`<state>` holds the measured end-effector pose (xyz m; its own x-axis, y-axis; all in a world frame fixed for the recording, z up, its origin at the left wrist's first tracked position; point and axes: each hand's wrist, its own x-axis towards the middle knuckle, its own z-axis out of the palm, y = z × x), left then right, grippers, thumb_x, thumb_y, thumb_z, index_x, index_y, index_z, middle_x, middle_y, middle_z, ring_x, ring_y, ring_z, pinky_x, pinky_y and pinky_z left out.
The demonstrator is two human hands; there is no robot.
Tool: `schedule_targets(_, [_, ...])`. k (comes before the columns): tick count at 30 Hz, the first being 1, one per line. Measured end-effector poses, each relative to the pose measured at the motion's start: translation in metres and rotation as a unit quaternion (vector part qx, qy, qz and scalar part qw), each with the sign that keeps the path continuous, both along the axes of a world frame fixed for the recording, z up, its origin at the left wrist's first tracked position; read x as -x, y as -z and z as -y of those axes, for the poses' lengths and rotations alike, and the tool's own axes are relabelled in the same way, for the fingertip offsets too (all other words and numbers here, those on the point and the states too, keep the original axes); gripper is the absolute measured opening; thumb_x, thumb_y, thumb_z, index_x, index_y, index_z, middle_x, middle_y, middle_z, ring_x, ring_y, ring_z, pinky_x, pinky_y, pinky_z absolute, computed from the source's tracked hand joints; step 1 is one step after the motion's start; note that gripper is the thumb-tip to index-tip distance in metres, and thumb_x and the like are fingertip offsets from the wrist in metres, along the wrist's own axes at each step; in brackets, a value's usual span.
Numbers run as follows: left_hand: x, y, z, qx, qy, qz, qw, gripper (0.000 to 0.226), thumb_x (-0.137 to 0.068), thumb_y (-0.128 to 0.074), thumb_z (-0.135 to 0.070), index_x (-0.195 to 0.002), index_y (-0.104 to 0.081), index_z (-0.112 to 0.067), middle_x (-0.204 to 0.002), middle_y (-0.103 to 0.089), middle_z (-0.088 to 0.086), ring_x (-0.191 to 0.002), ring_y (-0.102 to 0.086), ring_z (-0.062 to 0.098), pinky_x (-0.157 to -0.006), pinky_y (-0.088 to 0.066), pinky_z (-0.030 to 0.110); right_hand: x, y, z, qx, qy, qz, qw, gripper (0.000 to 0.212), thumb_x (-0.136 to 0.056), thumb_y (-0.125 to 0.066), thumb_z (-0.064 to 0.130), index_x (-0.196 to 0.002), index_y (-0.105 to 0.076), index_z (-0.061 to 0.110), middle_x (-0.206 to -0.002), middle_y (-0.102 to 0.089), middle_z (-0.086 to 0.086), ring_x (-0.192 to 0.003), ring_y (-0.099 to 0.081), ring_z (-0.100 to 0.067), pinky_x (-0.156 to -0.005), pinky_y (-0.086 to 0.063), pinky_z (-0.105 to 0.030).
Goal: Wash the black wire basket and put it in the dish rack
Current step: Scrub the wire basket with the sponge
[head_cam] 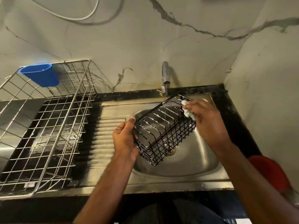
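The black wire basket (pixel 163 130) hung tilted over the bowl of the steel sink (pixel 191 160), its far corner up near the tap (pixel 165 78) and its near corner dipping toward the drain. A thin stream of water ran from the spout and fell through the wires near the basket's middle.

The left hand (pixel 125 139) gripped the basket's left end — fingers curled round the rim wire, thumb up along the edge. The right hand (pixel 207 122) was closed on a pale, soapy cloth or sponge (pixel 187 110), which it pressed against the basket's upper right corner; which of the two it was could not be told, since the fingers covered most of it.

Left of the bowl lay the ribbed draining board of the sink, and beyond it the dish rack (pixel 48 126) — a large steel wire frame standing over a dark tray, wet and shining underneath. A blue plastic cup holder (pixel 40 75) hung on the rack's back rail. The basket was well apart from the rack, held wholly over the sink.

A black counter edge ran round the sink, and the wall behind was pale stone with dark veins. A white cable looped across the top of the wall. Something red (pixel 271 172) showed at the lower right, beside the right forearm
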<state>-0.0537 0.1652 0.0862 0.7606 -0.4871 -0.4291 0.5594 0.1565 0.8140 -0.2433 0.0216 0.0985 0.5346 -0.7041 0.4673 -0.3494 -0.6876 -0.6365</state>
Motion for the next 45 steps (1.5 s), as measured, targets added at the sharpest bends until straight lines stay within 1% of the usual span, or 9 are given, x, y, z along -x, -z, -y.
schedule_targets(4, [0.000, 0.000, -0.001, -0.012, -0.009, -0.033, 0.999, 0.026, -0.092, -0.070, -0.008, -0.069, -0.059, -0.014, -0.046, -0.055, -0.005, -0.031, -0.042, 0.006, -0.033, -0.036, 0.015, 0.004, 0.013, -0.005, -0.018, 0.039, 0.026, 0.999, 0.034, -0.092, -0.056, -0.008, -0.114, -0.072, 0.012, -0.122, -0.064, -0.004, -0.111, -0.061, -0.010, -0.096, -0.050, -0.018])
schedule_targets(9, [0.000, 0.004, -0.002, -0.026, -0.011, -0.067, 0.997, 0.029, -0.091, -0.072, -0.009, -0.069, -0.055, -0.016, -0.045, -0.050, -0.004, -0.031, -0.038, 0.007, -0.033, -0.034, 0.014, 0.010, 0.016, 0.004, -0.077, 0.166, 0.089, 0.979, 0.027, -0.096, -0.058, 0.001, -0.115, -0.069, 0.016, -0.112, -0.066, 0.008, -0.096, -0.059, 0.014, -0.082, -0.042, 0.000])
schedule_targets(14, [0.001, 0.011, 0.001, -0.030, 0.006, -0.084, 0.996, 0.021, -0.088, -0.074, -0.013, -0.074, -0.060, -0.016, -0.056, -0.053, -0.001, -0.036, -0.041, 0.009, -0.035, -0.035, 0.017, 0.012, 0.022, 0.010, -0.223, 0.104, 0.074, 0.966, 0.046, -0.096, -0.058, 0.003, -0.136, -0.054, 0.026, -0.130, -0.059, 0.013, -0.111, -0.052, 0.016, -0.084, -0.040, 0.003])
schedule_targets(17, [-0.001, 0.020, -0.001, -0.033, 0.006, -0.076, 0.997, 0.018, -0.088, -0.075, -0.014, -0.077, -0.061, -0.015, -0.058, -0.055, -0.001, -0.037, -0.042, 0.009, -0.035, -0.036, 0.018, 0.015, 0.020, 0.022, -0.261, 0.029, 0.031, 0.964, 0.056, -0.094, -0.055, -0.005, -0.136, -0.053, 0.031, -0.132, -0.057, 0.012, -0.120, -0.054, 0.001, -0.100, -0.048, -0.020])
schedule_targets(21, [-0.006, 0.016, -0.001, -0.044, 0.046, -0.040, 0.997, 0.019, -0.092, -0.070, -0.019, -0.075, -0.060, -0.016, -0.056, -0.054, -0.004, -0.039, -0.042, 0.008, -0.035, -0.035, 0.018, 0.018, 0.007, 0.034, -0.365, -0.017, 0.147, 0.919, 0.052, -0.093, -0.048, -0.013, -0.120, -0.064, 0.029, -0.123, -0.066, 0.005, -0.119, -0.060, -0.014, -0.101, -0.052, -0.042])
schedule_targets(28, [-0.013, 0.015, -0.011, -0.139, 0.208, 0.141, 0.958, 0.068, -0.088, -0.055, -0.071, -0.108, -0.071, -0.008, -0.093, -0.078, 0.009, -0.088, -0.072, 0.027, -0.074, -0.049, 0.032, 0.012, -0.011, 0.035, -0.279, -0.109, 0.051, 0.953, 0.043, -0.094, -0.056, -0.007, -0.115, -0.066, 0.029, -0.112, -0.070, 0.006, -0.107, -0.067, -0.014, -0.088, -0.057, -0.037])
schedule_targets(31, [0.000, 0.007, -0.005, -0.171, 0.215, 0.185, 0.943, 0.063, -0.093, -0.048, -0.068, -0.091, -0.076, -0.012, -0.089, -0.079, 0.006, -0.089, -0.074, 0.018, -0.067, -0.052, 0.025, 0.006, -0.019, 0.025, -0.193, -0.164, -0.054, 0.966, 0.035, -0.094, -0.058, -0.002, -0.109, -0.068, 0.028, -0.103, -0.069, 0.016, -0.096, -0.066, -0.007, -0.079, -0.055, -0.033])
schedule_targets(36, [0.020, -0.009, 0.022, -0.115, 0.238, 0.211, 0.941, 0.059, -0.100, -0.044, -0.061, -0.091, -0.074, -0.011, -0.085, -0.078, 0.001, -0.091, -0.071, 0.017, -0.098, -0.049, 0.040, -0.010, -0.013, 0.005, -0.140, -0.213, -0.171, 0.952, 0.039, -0.094, -0.059, 0.002, -0.093, -0.063, 0.041, -0.104, -0.063, 0.016, -0.094, -0.061, -0.004, -0.079, -0.053, -0.031])
schedule_targets(45, [0.024, 0.012, 0.028, -0.045, 0.163, 0.241, 0.956, 0.038, -0.105, -0.052, -0.030, -0.073, -0.061, -0.013, -0.059, -0.058, -0.001, -0.059, -0.051, 0.010, -0.066, -0.046, 0.020, 0.003, -0.008, 0.004, -0.151, -0.161, -0.142, 0.965, 0.028, -0.094, -0.062, 0.006, -0.103, -0.073, 0.030, -0.107, -0.068, 0.016, -0.099, -0.060, 0.008, -0.080, -0.045, -0.008])
